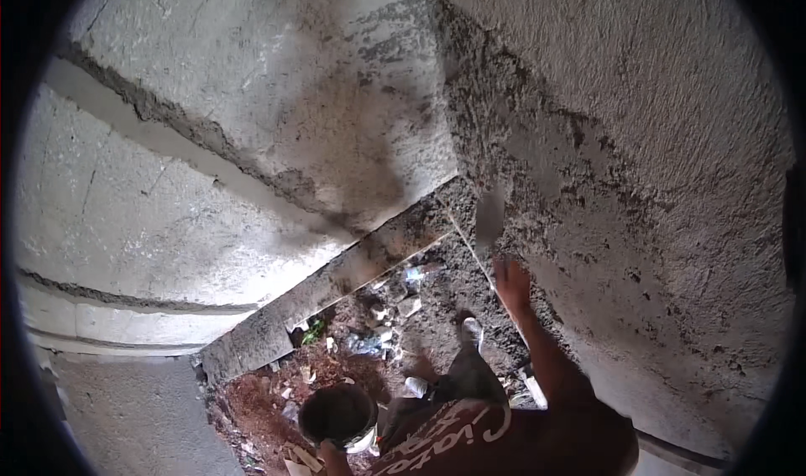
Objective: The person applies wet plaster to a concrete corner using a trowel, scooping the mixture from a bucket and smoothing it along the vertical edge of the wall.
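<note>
Findings were located by reference to the bucket (pixel 371 436), a round container with a dark interior and a pale outer side; its contents could not be made out.

The right arm was extended forward, well beyond the bucket and to its right. The forearm ran up and slightly leftward from the dark sleeve, the elbow lying to the right of the bucket. The right hand (pixel 513 286) was closed around the handle end of 1 trowel (pixel 489 218), fingers bent, hand raised near the right wall (pixel 672 224).

The trowel was situated beyond the bucket and to its right, past the hand. Its grey blade pointed away from the person, toward the wall corner; its long axis ran nearly straight forward, with a slight lean leftward at the tip. Blade contact with the wall could not be confirmed.

The left hand (pixel 333 459) touched the near rim of the bucket. It was partly cut off by the lower edge of view, so finger closure could not be determined.

Scattered debris (pixel 374 342) lay beyond the bucket. To the bucket's right, 2 light-coloured shoes (pixel 473 333) were noted.
</note>
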Demonstrator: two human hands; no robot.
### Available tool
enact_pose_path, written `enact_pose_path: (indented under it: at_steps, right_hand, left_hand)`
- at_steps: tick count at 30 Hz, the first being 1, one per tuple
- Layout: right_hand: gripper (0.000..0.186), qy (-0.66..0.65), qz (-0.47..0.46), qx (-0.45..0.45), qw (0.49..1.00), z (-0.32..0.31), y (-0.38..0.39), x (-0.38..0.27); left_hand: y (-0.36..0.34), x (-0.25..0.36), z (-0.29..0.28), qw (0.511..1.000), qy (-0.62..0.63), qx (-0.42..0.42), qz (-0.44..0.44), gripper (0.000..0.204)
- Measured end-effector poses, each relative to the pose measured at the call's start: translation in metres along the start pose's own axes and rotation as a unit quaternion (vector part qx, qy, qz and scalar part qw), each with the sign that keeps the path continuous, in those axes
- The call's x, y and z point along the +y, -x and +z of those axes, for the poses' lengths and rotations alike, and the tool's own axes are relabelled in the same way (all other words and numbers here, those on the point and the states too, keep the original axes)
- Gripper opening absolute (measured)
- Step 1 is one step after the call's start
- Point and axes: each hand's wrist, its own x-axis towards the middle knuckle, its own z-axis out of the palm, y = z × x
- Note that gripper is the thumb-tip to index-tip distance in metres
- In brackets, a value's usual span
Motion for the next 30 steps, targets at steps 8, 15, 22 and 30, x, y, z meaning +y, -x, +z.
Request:
enact_pose_path:
  at_steps: [8,15,22,30]
  right_hand:
    - [0.019,-0.032,0.29,-0.306,0.906,-0.098,0.314,-0.05]
    - [0.016,0.029,-0.009,-0.393,0.919,-0.092,0.147,-0.134]
    - [0.019,0.004,-0.157,-0.506,0.848,-0.066,0.16,-0.208]
    - [0.035,-0.186,0.036,-0.49,0.851,-0.088,0.201,-0.236]
  left_hand:
    - [-0.085,0.147,0.056,0.785,0.618,-0.021,-0.025,0.06]
    - [-0.038,0.337,-0.04,0.879,0.404,-0.113,0.226,0.046]
    - [-0.019,0.325,-0.03,0.917,0.258,0.01,0.302,0.044]
    - [-0.048,0.209,-0.009,0.891,0.403,-0.053,0.203,0.042]
